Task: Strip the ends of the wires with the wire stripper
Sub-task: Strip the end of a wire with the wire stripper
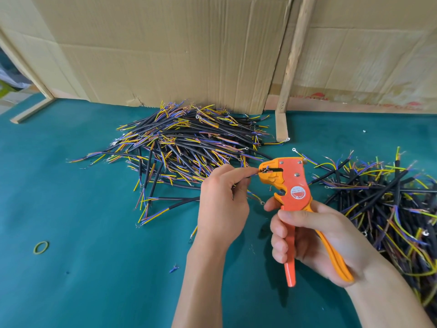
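My right hand (pixel 314 240) grips the handles of an orange wire stripper (pixel 290 185), its jaws pointing left. My left hand (pixel 222 204) pinches a short black cable whose thin coloured wire ends (pixel 256 172) reach into the stripper's jaws. Most of that cable is hidden behind my left hand; one of its ends, with a ring terminal (pixel 262 202), hangs below my fingers. A big pile of black cables with yellow, blue and brown ends (pixel 184 143) lies behind my left hand. A second pile (pixel 387 204) lies to the right of the stripper.
The work surface is a teal mat (pixel 82 268). Cardboard sheets (pixel 165 55) and a wooden post (pixel 287 74) stand along the back. A yellow-green rubber band (pixel 41 247) lies at the left. Small wire scraps (pixel 173 269) lie near my left forearm.
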A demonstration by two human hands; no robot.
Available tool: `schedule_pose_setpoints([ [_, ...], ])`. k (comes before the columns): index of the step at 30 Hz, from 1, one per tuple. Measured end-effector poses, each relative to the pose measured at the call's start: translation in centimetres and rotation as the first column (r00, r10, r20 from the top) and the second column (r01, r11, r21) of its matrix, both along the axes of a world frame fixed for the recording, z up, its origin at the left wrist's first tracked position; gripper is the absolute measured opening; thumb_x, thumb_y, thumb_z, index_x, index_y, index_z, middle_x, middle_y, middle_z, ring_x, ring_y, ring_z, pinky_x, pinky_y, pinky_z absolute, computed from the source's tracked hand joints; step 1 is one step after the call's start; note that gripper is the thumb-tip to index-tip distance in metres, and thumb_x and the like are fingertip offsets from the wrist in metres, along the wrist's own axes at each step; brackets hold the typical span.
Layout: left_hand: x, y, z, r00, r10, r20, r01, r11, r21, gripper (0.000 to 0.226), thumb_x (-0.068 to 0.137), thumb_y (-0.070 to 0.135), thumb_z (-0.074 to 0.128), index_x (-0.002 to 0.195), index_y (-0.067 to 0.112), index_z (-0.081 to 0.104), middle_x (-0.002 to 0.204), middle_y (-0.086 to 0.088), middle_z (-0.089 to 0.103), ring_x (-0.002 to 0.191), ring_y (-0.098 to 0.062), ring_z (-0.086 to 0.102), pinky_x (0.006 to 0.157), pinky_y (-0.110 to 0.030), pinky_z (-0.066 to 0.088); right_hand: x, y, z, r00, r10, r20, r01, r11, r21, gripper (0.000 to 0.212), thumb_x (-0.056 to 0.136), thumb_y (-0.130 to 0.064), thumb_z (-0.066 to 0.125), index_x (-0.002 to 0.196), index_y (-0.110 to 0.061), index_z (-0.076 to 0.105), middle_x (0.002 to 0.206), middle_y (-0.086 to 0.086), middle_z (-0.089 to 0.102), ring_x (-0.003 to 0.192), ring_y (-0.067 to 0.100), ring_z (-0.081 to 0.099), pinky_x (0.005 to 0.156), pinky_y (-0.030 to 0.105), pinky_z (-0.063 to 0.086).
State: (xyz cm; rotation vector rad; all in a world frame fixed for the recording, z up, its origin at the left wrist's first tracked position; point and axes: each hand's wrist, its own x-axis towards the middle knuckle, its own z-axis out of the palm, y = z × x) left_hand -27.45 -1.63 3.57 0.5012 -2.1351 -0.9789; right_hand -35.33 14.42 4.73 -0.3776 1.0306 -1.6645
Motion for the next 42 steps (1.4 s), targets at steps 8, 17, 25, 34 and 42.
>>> schedule_pose_setpoints([
  [8,-0.1,0.1,0.0,1.000,0.011,0.022,-0.010,0.999,-0.050,0.032,0.092,-0.003,0.062,0.106,0.020,0.079,0.072,0.003,0.054,0.072,-0.020,0.050,0.064,-0.027,0.038,0.3,-0.3,0.1,0.999,-0.043,-0.001,0.043,0.999,0.031,0.027,0.078,-0.012,0.076,0.102,-0.001,0.072,0.067,0.014,0.049,0.049,0.028,0.050,0.048,0.037,0.045],
  [17,0.0,-0.1,0.1,0.999,0.021,0.039,-0.018,0.997,-0.069,0.030,0.092,-0.001,0.063,0.108,0.019,0.079,0.076,0.005,0.058,0.076,-0.017,0.052,0.067,-0.025,0.036,-0.1,-0.1,-0.6,1.000,0.002,0.005,-0.002,1.000,-0.009,0.048,0.072,-0.019,0.090,0.110,0.001,0.069,0.078,0.020,0.057,0.063,0.036,0.058,0.060,0.045,0.052],
  [25,0.0,-0.2,0.1,1.000,0.024,0.019,-0.022,0.998,-0.066,0.028,0.093,0.001,0.062,0.102,0.020,0.080,0.073,0.012,0.051,0.072,-0.013,0.047,0.064,-0.020,0.032,-0.7,0.2,-1.0,0.999,0.038,0.006,-0.037,0.995,-0.096,0.058,0.075,-0.017,0.087,0.124,0.004,0.064,0.090,0.024,0.063,0.075,0.038,0.063,0.070,0.049,0.054],
  [34,0.0,-0.2,0.1,0.999,0.044,-0.015,-0.045,0.999,-0.030,0.030,0.093,0.000,0.062,0.100,0.023,0.080,0.072,0.017,0.051,0.069,-0.004,0.045,0.063,-0.016,0.030,-1.3,0.7,-1.0,0.998,0.058,-0.018,-0.059,0.994,-0.087,0.062,0.076,-0.015,0.085,0.129,0.004,0.060,0.093,0.025,0.063,0.078,0.038,0.063,0.073,0.050,0.054],
  [42,0.0,-0.1,0.0,0.998,0.047,0.032,-0.045,0.998,-0.042,0.029,0.094,0.002,0.062,0.101,0.023,0.080,0.077,0.011,0.055,0.076,-0.016,0.050,0.064,-0.029,0.038,-0.9,0.6,-0.8,0.995,0.076,-0.060,-0.079,0.996,-0.046,0.062,0.074,-0.012,0.087,0.128,0.003,0.062,0.093,0.026,0.063,0.078,0.040,0.063,0.073,0.051,0.054],
])
